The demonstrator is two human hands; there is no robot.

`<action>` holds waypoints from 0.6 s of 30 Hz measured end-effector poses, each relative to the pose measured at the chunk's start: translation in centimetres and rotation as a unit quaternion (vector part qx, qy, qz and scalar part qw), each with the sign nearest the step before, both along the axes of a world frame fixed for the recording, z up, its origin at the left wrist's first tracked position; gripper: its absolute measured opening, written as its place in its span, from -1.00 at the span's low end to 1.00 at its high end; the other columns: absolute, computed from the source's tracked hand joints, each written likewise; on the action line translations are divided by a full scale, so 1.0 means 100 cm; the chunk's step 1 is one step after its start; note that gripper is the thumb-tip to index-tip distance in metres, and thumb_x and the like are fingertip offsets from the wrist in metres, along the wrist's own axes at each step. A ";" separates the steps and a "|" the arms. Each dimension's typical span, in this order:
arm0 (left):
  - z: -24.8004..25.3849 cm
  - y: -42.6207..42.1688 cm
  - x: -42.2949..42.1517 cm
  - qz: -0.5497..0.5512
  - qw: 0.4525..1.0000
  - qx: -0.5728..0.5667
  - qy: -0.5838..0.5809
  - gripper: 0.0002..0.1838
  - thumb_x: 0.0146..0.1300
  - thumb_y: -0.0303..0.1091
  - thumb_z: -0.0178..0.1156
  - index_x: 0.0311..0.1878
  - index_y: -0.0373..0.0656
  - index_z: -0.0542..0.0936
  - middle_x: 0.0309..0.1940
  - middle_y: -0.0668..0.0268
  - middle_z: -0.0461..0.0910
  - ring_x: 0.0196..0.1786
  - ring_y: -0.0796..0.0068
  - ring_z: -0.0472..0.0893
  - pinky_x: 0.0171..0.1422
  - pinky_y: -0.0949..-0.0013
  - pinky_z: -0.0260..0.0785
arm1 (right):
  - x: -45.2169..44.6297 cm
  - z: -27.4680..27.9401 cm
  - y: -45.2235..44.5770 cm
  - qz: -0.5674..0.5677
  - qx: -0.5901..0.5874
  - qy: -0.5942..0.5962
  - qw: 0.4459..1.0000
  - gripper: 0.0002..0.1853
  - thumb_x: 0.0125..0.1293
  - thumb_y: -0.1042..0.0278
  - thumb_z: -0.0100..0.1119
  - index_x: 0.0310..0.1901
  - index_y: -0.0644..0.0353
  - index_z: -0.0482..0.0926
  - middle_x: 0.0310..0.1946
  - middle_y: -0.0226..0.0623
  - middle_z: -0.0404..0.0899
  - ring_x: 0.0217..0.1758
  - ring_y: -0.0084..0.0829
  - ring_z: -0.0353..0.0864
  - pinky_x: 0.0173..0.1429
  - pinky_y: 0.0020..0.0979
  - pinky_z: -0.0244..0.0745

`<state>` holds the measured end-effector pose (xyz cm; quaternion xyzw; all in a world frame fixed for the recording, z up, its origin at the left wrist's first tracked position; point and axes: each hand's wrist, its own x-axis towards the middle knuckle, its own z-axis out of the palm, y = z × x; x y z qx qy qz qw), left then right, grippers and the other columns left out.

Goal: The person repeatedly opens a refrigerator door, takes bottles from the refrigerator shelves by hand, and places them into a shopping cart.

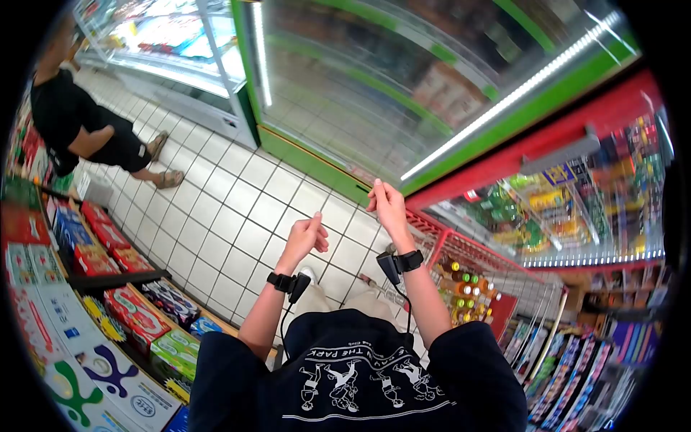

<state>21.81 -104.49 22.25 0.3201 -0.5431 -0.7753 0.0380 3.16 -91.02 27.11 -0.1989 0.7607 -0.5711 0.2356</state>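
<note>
Two bare forearms reach forward from a black short-sleeved T-shirt with white printed figures [360, 407], a black strap with a small device [408, 261] around each wrist. The left hand [307, 236] is half open, its fingers loosely curled and its thumb raised; it is slack and empty above the pale square-tiled floor [216, 198]. The right hand [390, 207], a little farther forward, is likewise unclenched and free, fingers bent lightly inward and thumb upright. The two hands stand apart from each other.

Nearest to the right hand, just beside its wrist, is a metal wire shopping cart with red edging [437, 247]. Bottles with yellow, green and red caps [468, 284] show at its mesh; whether they lie inside or behind it, I cannot tell. Stacked red, green and white printed cartons [137, 315] line the left side. Beyond the hands rises a green-framed glass cooler [302, 155], with a red-framed refrigerator [504, 162] to its right. Farther off at upper left, a person in black clothes and sandals [79, 119] stands near a lit glass-sided freezer [169, 72].
</note>
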 end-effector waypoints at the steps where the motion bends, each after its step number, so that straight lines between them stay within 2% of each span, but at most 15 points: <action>1: -0.005 0.001 0.003 0.006 1.000 -0.006 -0.002 -0.32 0.55 0.11 -0.13 -0.45 -0.35 0.55 -0.67 0.12 0.58 -0.63 0.36 0.63 -0.53 0.41 0.51 | 0.004 0.001 0.001 0.015 0.001 -0.010 1.000 -0.53 0.57 0.04 -0.08 -0.36 0.29 0.53 -0.62 -0.38 0.50 -0.52 -0.58 0.53 -0.37 -0.49 0.43; 3: -0.024 -0.024 0.043 0.083 0.997 0.011 -0.004 -0.26 0.55 0.17 -0.22 -0.44 -0.36 0.56 -0.67 0.11 0.58 -0.62 0.34 0.64 -0.53 0.39 0.52 | 0.019 0.008 -0.040 0.084 0.008 -0.005 0.996 -0.57 0.57 0.09 -0.09 -0.30 0.29 0.55 -0.59 -0.36 0.53 -0.49 -0.58 0.54 -0.35 -0.48 0.45; 4: -0.025 -0.026 0.046 0.076 0.997 0.006 -0.005 -0.23 0.55 0.19 -0.29 -0.42 -0.36 0.56 -0.66 0.10 0.59 -0.61 0.33 0.65 -0.52 0.38 0.53 | 0.022 0.008 -0.039 0.095 0.016 -0.007 0.995 -0.62 0.55 0.15 -0.09 -0.26 0.30 0.56 -0.57 -0.36 0.54 -0.47 -0.57 0.55 -0.33 -0.48 0.46; 6: -0.024 -0.042 0.073 0.129 0.992 0.007 0.003 -0.23 0.56 0.19 -0.30 -0.42 -0.36 0.56 -0.66 0.10 0.59 -0.61 0.32 0.65 -0.52 0.38 0.54 | 0.035 0.013 -0.073 0.157 0.026 -0.013 0.987 -0.70 0.51 0.27 -0.11 -0.17 0.30 0.58 -0.51 -0.35 0.57 -0.45 -0.55 0.56 -0.31 -0.49 0.48; 11: -0.014 -0.064 0.106 0.179 0.984 -0.007 -0.005 -0.25 0.57 0.18 -0.33 -0.38 -0.34 0.57 -0.61 0.11 0.62 -0.57 0.33 0.67 -0.49 0.39 0.55 | 0.036 0.002 -0.111 0.210 -0.018 -0.031 0.977 -0.74 0.47 0.34 -0.10 -0.17 0.28 0.59 -0.49 -0.35 0.59 -0.44 -0.55 0.58 -0.29 -0.49 0.52; 13: -0.014 -0.071 0.114 0.183 0.983 -0.011 -0.003 -0.28 0.57 0.15 -0.29 -0.33 -0.34 0.57 -0.58 0.11 0.63 -0.54 0.34 0.67 -0.49 0.40 0.55 | 0.026 0.002 -0.110 0.224 0.025 -0.013 0.974 -0.75 0.43 0.37 -0.09 -0.18 0.29 0.61 -0.48 -0.35 0.61 -0.43 -0.56 0.59 -0.28 -0.49 0.53; 18: 0.000 -0.126 0.125 0.181 0.981 -0.063 -0.043 -0.45 0.55 0.02 -0.11 -0.26 -0.33 0.57 -0.51 0.15 0.64 -0.48 0.39 0.68 -0.45 0.41 0.53 | -0.003 -0.005 -0.131 0.213 0.021 -0.010 0.977 -0.75 0.40 0.42 -0.09 -0.19 0.31 0.62 -0.46 -0.35 0.62 -0.43 -0.57 0.58 -0.28 -0.50 0.55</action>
